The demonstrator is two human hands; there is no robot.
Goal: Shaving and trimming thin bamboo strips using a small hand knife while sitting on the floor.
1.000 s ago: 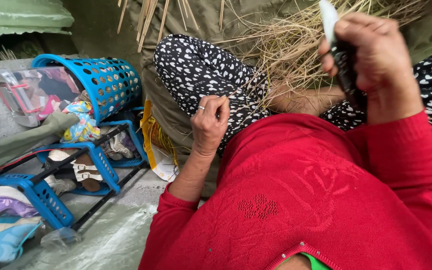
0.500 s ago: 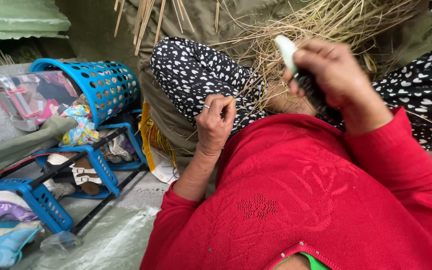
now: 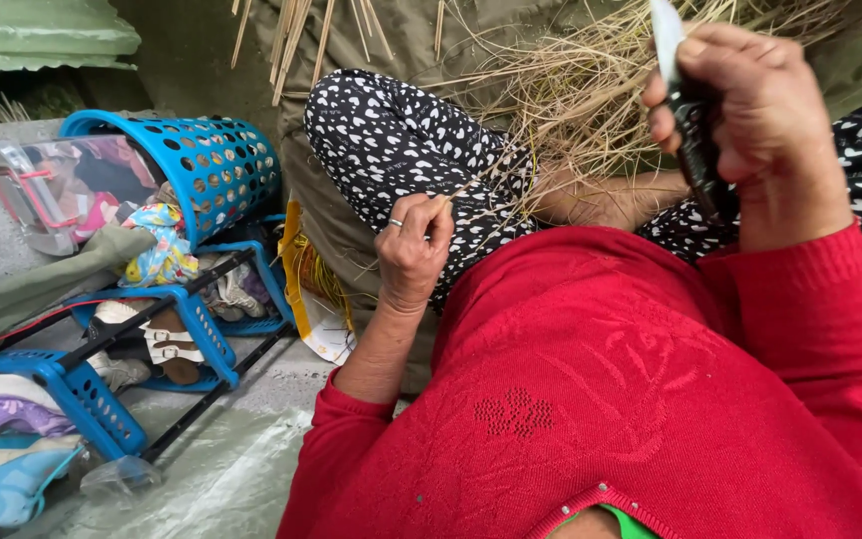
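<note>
Knife (image 3: 685, 110), dark handle and pale flat blade, is gripped upright in the right hand (image 3: 760, 130). A thin dry straw (image 3: 481, 185) is pinched by the left hand (image 3: 413, 250) over the spotted-cloth knee (image 3: 391, 140). Perforated blue plastic basket (image 3: 216, 165) lies left.

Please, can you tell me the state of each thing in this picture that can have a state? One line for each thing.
left hand: fingers pinched on a thin straw stem, resting on the knee.
right hand: closed around the knife, raised.
knife: held upright, pale blade pointing up.
straw bundle: loose, spread over the lap.
blue basket: tipped on its side.
blue shoe rack: lying tilted, shoes inside.
</note>
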